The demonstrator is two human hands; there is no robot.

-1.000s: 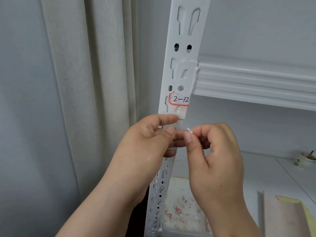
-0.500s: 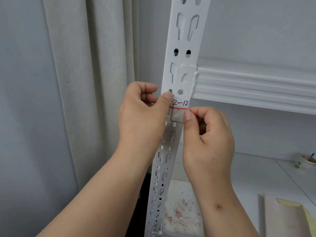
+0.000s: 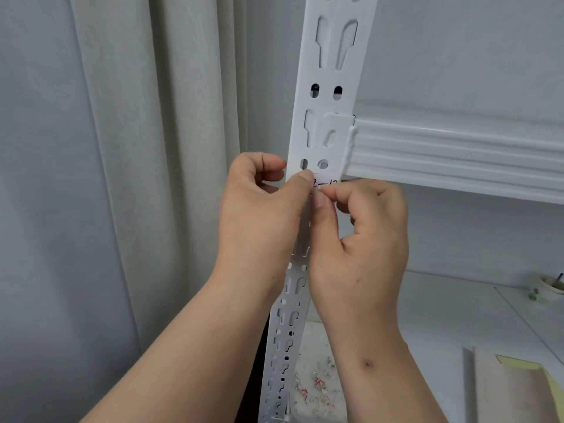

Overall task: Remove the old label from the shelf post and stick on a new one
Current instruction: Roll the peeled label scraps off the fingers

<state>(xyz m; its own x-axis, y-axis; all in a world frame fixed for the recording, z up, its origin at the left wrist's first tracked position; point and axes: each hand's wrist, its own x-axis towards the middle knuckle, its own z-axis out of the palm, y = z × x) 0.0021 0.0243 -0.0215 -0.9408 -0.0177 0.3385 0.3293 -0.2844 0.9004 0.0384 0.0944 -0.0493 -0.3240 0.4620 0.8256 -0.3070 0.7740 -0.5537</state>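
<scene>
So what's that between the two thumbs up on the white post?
In the head view, a small white label with handwritten digits and a red edge, stuck on the shelf post, between the left hand and right hand.

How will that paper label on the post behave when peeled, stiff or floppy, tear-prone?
The label looks like thin paper stuck flat on the shelf post, so probably floppy and near weightless once lifted. It likely tears rather than peeling whole: small paper scraps lie below. The right hand and left hand work it with thumb tips, suggesting firm adhesion.
</scene>
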